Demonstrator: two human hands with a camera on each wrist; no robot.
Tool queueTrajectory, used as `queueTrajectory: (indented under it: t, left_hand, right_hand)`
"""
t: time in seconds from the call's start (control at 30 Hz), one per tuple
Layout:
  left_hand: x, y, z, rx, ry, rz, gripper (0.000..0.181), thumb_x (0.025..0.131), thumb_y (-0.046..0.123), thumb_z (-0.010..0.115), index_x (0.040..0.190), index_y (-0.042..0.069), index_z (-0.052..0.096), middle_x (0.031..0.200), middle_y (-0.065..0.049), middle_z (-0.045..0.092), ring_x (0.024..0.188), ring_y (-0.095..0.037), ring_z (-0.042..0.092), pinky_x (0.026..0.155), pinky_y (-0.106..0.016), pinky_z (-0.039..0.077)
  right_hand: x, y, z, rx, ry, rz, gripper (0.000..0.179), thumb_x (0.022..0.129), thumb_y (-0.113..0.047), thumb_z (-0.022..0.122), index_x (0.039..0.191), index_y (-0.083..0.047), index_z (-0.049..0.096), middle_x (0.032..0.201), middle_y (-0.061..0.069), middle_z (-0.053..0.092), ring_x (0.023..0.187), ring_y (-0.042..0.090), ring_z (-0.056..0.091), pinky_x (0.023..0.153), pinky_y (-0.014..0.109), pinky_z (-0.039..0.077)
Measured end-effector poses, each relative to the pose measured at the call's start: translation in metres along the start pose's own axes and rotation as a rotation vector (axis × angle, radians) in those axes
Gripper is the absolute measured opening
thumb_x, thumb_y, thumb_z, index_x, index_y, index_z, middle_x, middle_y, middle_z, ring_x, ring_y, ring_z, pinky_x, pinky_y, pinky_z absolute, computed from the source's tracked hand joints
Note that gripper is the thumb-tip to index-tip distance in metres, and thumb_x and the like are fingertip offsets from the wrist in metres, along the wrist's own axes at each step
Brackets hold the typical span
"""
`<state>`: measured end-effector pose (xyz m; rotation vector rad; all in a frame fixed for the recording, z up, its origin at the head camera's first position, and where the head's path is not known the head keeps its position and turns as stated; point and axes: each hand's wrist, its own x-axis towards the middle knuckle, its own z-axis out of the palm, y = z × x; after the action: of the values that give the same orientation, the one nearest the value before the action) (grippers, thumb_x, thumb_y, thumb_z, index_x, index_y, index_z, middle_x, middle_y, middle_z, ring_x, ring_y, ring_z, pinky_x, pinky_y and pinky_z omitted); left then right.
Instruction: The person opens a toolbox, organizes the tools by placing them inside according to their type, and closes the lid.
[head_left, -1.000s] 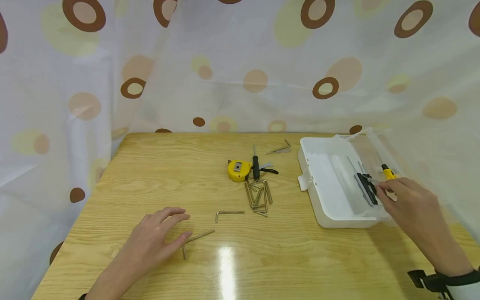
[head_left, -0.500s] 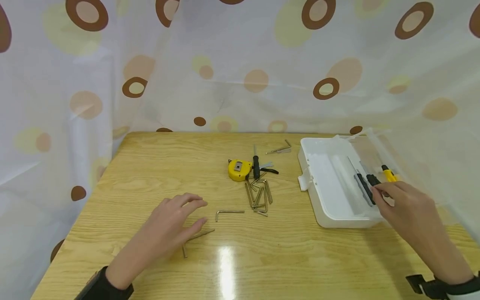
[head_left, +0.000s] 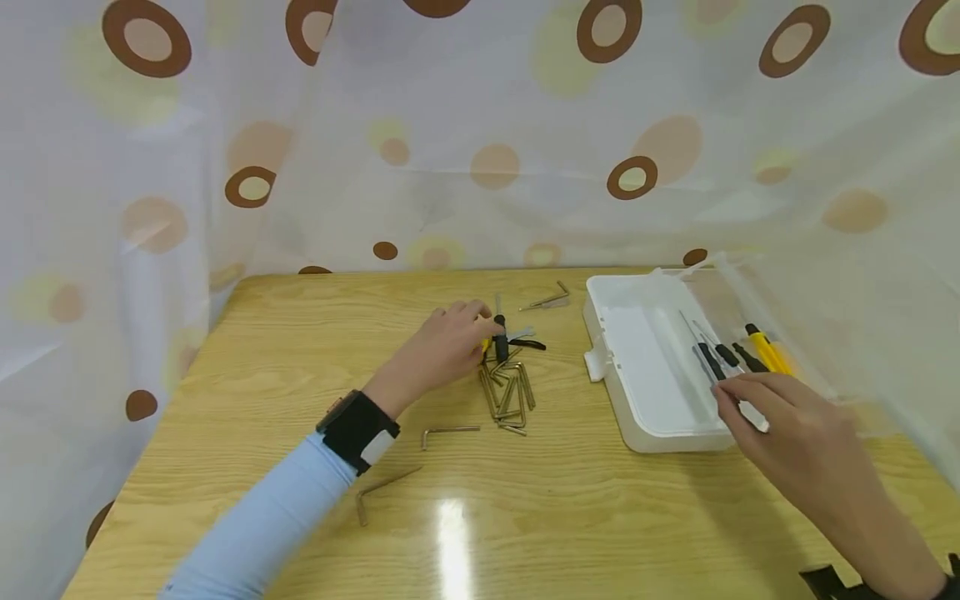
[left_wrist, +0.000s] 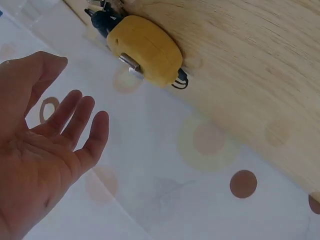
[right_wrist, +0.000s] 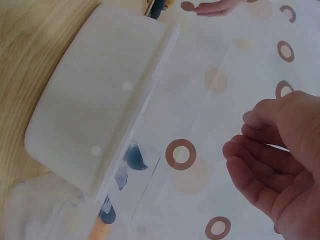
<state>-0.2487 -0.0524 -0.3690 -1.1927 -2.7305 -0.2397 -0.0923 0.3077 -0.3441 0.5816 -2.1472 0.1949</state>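
My left hand (head_left: 446,350) is over the yellow tape measure (left_wrist: 150,50), fingers loosely bent and holding nothing. In the head view it hides most of the tape measure. A black-handled screwdriver (head_left: 501,343) lies right by its fingertips, above a pile of hex keys (head_left: 522,392). My right hand (head_left: 795,433) hovers at the near right of the white box (head_left: 617,358); the right wrist view shows its fingers bent, with nothing between them. Slim black-handled screwdrivers (head_left: 726,355) and a yellow-handled tool (head_left: 767,346) lie in the box near this hand.
Single hex keys (head_left: 453,429) lie left of the pile, with another hex key (head_left: 386,481) nearer me. At the back are a hex key (head_left: 551,298) and a small flat piece. The box's clear lid (head_left: 817,350) stands open on the right, against a dotted curtain (head_left: 525,217).
My left hand has moved forward and right, from beside the loose hex keys to the tape measure. My right hand has shifted slightly back, uncovering more of the tools in the box.
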Motion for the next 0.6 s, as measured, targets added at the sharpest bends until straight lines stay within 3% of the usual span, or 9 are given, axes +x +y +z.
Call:
queueTrajectory:
  t: [0.1, 0.27, 0.47, 0.6]
  left_hand:
    - [0.017, 0.004, 0.01, 0.037, -0.081, -0.011, 0.037, 0.103, 0.012, 0.061, 0.139, 0.02, 0.065, 0.143, -0.014, 0.056, 0.128, -0.037, 0.056, 0.099, -0.057, 0.051]
    - [0.028, 0.008, 0.02, 0.136, -0.218, -0.044, 0.041, 0.105, 0.015, 0.058, 0.145, 0.024, 0.059, 0.155, -0.008, 0.051, 0.142, -0.035, 0.047, 0.109, -0.063, 0.043]
    - [0.029, 0.013, 0.032, 0.206, -0.189, -0.043, 0.03, 0.105, 0.014, 0.057, 0.127, 0.028, 0.073, 0.136, 0.002, 0.068, 0.126, -0.025, 0.059, 0.105, -0.06, 0.043]
    - [0.027, 0.018, 0.038, 0.315, -0.143, 0.03, 0.029, 0.105, 0.015, 0.056, 0.121, 0.03, 0.075, 0.125, 0.005, 0.073, 0.119, -0.02, 0.062, 0.104, -0.057, 0.045]
  right_hand:
    - [-0.001, -0.006, -0.001, 0.013, 0.001, -0.02, 0.055, 0.106, -0.043, 0.046, 0.082, -0.002, 0.075, 0.077, 0.01, 0.073, 0.067, 0.025, 0.068, 0.061, 0.034, 0.05]
    - [0.0, -0.012, -0.001, 0.038, -0.014, -0.049, 0.055, 0.107, -0.041, 0.046, 0.083, -0.001, 0.076, 0.079, 0.009, 0.073, 0.069, 0.024, 0.068, 0.062, 0.032, 0.049]
    - [0.001, -0.015, -0.003, 0.063, -0.03, -0.055, 0.055, 0.108, -0.04, 0.046, 0.084, 0.0, 0.076, 0.08, 0.008, 0.073, 0.071, 0.023, 0.068, 0.064, 0.03, 0.049]
    - [0.0, -0.016, -0.003, 0.064, -0.04, -0.055, 0.056, 0.108, -0.041, 0.045, 0.084, 0.0, 0.076, 0.079, 0.008, 0.073, 0.069, 0.024, 0.068, 0.062, 0.031, 0.049]
